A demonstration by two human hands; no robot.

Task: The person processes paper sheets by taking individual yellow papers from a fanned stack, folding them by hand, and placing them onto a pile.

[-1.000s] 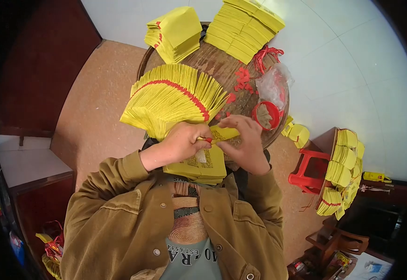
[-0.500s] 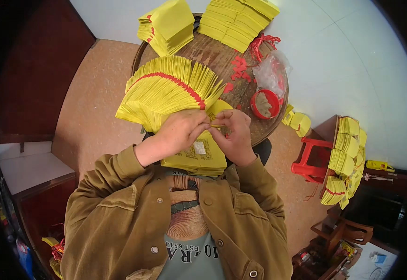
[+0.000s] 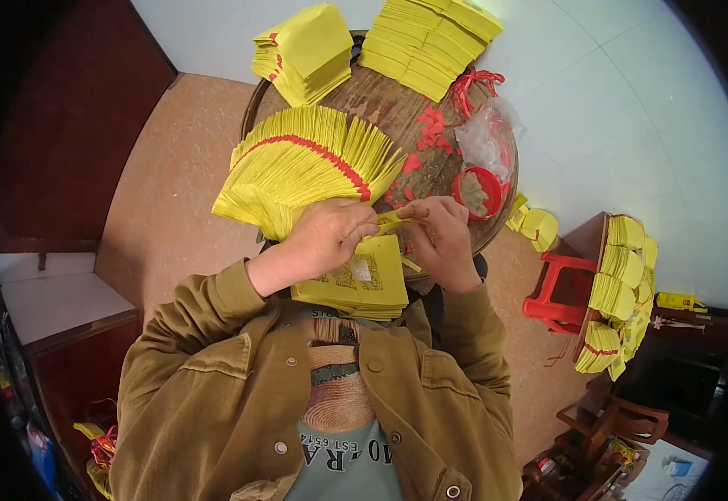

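My left hand [image 3: 324, 238] is closed, its thumb and fingers pinching one end of a folded yellow paper [image 3: 390, 222]. At the other end, the fingertips of my right hand [image 3: 445, 240] pinch the same paper. Just below my hands, a stack of yellow printed paper [image 3: 353, 280] rests near my lap, with a small whitish patch [image 3: 361, 268] on top. Beyond my left hand, a fanned bundle of yellow folded papers [image 3: 301, 167] with a red band across it lies on the round wooden table [image 3: 372, 96].
Two yellow paper stacks [image 3: 310, 54] [image 3: 431, 46] stand at the table's far side. Red scraps [image 3: 433, 125], red strings [image 3: 472, 88], a clear plastic bag [image 3: 487, 138] and a red bowl [image 3: 478, 192] lie to the right. Beyond is a red stool [image 3: 558, 292] beside more yellow bundles [image 3: 619, 284].
My right hand has moved right, away from my left hand, and more of the yellow paper now shows stretched between them. The whole view has shifted slightly.
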